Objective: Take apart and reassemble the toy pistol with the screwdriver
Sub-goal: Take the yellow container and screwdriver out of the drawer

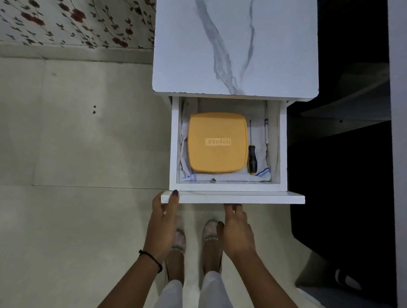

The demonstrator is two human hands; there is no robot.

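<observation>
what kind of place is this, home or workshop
Probably a room in a home: red-flowered wallpaper, a pale tiled floor, and a white marble-topped cabinet whose open drawer holds a yellow plastic lidded box and a black-handled screwdriver.

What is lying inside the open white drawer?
In the drawer lie a yellow lidded box and, to its right, a black-handled screwdriver, both on a white cloth with blue stripes. The box is closed, so its contents are hidden.

We look down on a white marble-topped cabinet [237, 44], its drawer [242, 198] pulled open. Inside, a yellow lidded box [217, 142] lies on what seems a striped cloth [264, 174]; floral wallpaper [63, 12] far left.
</observation>
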